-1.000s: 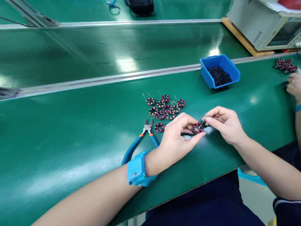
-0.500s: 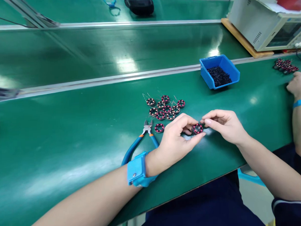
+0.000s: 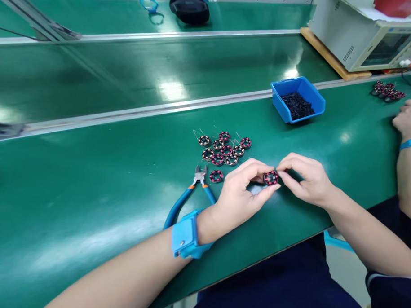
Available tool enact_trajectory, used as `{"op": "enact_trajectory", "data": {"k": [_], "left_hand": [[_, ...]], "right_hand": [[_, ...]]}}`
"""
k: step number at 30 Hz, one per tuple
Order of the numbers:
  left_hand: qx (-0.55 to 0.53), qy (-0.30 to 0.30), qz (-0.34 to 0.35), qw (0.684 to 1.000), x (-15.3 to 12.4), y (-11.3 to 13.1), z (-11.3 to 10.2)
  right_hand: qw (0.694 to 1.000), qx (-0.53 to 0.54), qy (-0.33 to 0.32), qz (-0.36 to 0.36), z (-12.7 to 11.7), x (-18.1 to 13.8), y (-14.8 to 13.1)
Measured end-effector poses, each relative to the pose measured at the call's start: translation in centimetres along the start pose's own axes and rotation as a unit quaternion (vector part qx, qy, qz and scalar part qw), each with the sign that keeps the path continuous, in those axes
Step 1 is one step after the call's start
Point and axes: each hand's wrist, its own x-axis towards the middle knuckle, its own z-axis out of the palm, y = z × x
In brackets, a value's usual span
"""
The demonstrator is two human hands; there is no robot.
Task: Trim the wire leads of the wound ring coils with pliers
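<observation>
A small ring-shaped wound coil (image 3: 270, 178), dark with red-pink windings, is held above the bench between the thumb and fingers of my left hand (image 3: 243, 188). At the coil's right side my right hand (image 3: 304, 177) pinches thumb and forefinger together; whatever lies between those fingertips is too small to make out. Beyond my left hand several similar coils (image 3: 226, 150) lie in a cluster, some pinkish, some copper-coloured, with thin wire leads sticking up. One more coil (image 3: 216, 176) lies apart, beside the blue-handled cutting pliers (image 3: 200, 175), whose jaws are spread.
A blue bin (image 3: 298, 99) holds many small black pieces. On the right are more coils (image 3: 387, 91), another person's hand (image 3: 406, 117) and a grey instrument (image 3: 349, 32) on a wooden board. A metal strip (image 3: 150, 108) runs along the green bench.
My right hand has closed in on the coil, its thumb and forefinger now pinched at the coil's right edge. My left hand keeps its hold. The view has shifted slightly.
</observation>
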Motion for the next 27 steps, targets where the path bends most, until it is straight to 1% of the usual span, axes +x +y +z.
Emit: {"op": "enact_trajectory", "data": {"k": [7,12,18,20,23,25,27], "left_hand": [[0.022,-0.002,0.014,1.000,-0.1,-0.2,0.2],[0.030,0.001,0.016,0.999,-0.3,-0.2,0.2],[0.046,0.019,0.044,0.998,-0.3,-0.1,0.3],[0.052,0.031,0.053,0.997,-0.3,0.0,0.4],[0.061,0.032,0.067,0.995,-0.5,0.2,0.6],[0.064,0.011,0.075,0.995,-0.6,0.2,0.7],[0.070,-0.020,0.081,0.994,-0.7,0.1,0.8]], "right_hand": [[0.999,0.023,0.013,0.020,0.2,0.0,-0.4],[0.997,0.051,0.019,0.052,0.4,-0.1,-0.9],[0.990,0.099,0.033,0.093,0.8,-0.7,-1.8],[0.981,0.146,0.043,0.122,1.1,-1.4,-2.1],[0.955,0.234,0.065,0.172,1.3,-2.5,-2.3],[0.941,0.265,0.075,0.199,1.4,-3.1,-2.2],[0.934,0.271,0.081,0.219,1.5,-3.5,-1.9]]}}
